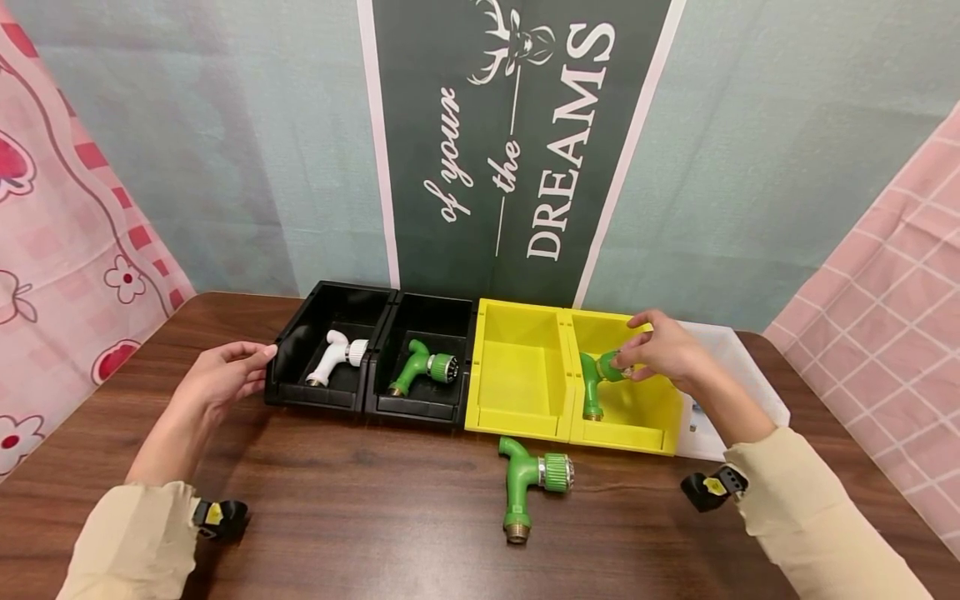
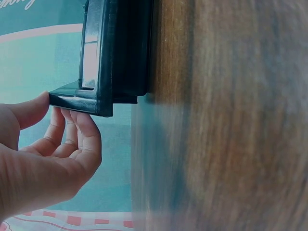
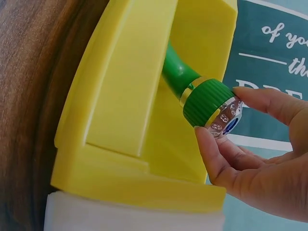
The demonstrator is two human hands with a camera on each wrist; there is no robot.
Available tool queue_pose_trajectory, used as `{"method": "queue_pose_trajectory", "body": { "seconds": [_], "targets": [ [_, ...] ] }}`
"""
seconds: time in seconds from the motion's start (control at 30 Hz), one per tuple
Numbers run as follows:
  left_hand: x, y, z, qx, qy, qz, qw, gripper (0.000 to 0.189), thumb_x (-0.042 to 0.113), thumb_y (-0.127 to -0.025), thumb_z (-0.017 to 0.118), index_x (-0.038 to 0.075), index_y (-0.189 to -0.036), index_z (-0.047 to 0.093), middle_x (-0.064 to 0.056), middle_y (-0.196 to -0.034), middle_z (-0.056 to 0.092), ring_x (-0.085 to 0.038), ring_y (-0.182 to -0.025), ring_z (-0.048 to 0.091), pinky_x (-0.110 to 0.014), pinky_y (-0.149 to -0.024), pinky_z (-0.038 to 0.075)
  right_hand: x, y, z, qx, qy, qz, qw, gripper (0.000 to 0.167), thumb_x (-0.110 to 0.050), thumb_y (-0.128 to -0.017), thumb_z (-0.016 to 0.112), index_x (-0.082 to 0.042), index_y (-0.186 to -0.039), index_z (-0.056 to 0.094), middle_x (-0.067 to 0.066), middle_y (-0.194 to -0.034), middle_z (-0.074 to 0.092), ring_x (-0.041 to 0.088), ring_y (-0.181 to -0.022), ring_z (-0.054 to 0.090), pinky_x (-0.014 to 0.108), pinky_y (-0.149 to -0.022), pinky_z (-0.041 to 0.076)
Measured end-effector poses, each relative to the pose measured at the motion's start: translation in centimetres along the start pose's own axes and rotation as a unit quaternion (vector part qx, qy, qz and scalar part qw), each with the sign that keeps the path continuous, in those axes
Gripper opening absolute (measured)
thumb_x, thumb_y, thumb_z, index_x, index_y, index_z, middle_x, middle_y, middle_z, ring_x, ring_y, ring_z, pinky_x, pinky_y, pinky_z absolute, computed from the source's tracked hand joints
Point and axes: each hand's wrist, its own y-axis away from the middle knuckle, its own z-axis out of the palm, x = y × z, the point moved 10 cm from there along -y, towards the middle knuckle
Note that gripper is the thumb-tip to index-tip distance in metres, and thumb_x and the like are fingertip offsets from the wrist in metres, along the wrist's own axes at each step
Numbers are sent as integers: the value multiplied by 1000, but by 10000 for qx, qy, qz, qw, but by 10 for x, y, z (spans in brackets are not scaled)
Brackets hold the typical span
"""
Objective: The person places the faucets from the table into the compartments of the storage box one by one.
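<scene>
My right hand [image 1: 666, 348] pinches the ribbed green knob of a green tap [image 3: 211, 103] between thumb and fingers. That tap stands inside the right yellow bin [image 1: 652, 440], spout lower down near its left wall. With thumb at the rim and fingers bent against the side, my left hand [image 2: 57, 159] holds the outer edge of the left black bin [image 2: 103, 57]. A white tap [image 1: 330, 358] lies in this bin. Another green tap [image 1: 417, 369] rests in the right black bin [image 1: 416, 410]. On the table before the yellow bins lies a third green tap [image 1: 519, 483].
The left yellow bin [image 1: 521, 408] stands between the right black bin and the bin at my right hand. A white bin [image 1: 738, 367] with small metal parts partly visible adjoins the row on the right. A curtain [image 1: 315, 150] hangs behind the wooden table [image 1: 360, 508].
</scene>
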Motion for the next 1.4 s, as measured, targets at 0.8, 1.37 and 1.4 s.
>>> {"method": "queue_pose_trajectory", "body": {
  "seconds": [0.8, 1.37, 1.4],
  "targets": [
    [-2, -1, -1, -2, -15, 22, 10000, 16, 14, -91, 55, 17, -76, 58, 9, -73, 57, -4, -66, 57, -19, -60, 50, 3, -2, 8, 46, -6, -134, 9999, 65, -7, -83, 66, 10, -130, 24, 21, -100, 51, 21, -76, 59, 36, -73, 53],
    [-2, -1, -1, 13, -109, 92, 9999, 13, 15, -91, 56, 16, -78, 58, 8, -74, 57, -4, -67, 57, -19, -61, 50, 5, 6, 5, -103, -396, -108, 9991, 61, 0, -86, 60, 9, -133, 23, 24, -105, 50, 24, -83, 59, 40, -76, 52],
    [-2, 0, -1, 10, -119, 99, 9999, 13, 15, -91, 56, 15, -78, 58, 8, -74, 57, -4, -67, 57, -20, -61, 50, 5, 6, 4, -105, -405, -101, 9991, 61, 0, -85, 60, 9, -133, 23, 24, -106, 50, 25, -84, 59, 40, -76, 51]
  ]
}}
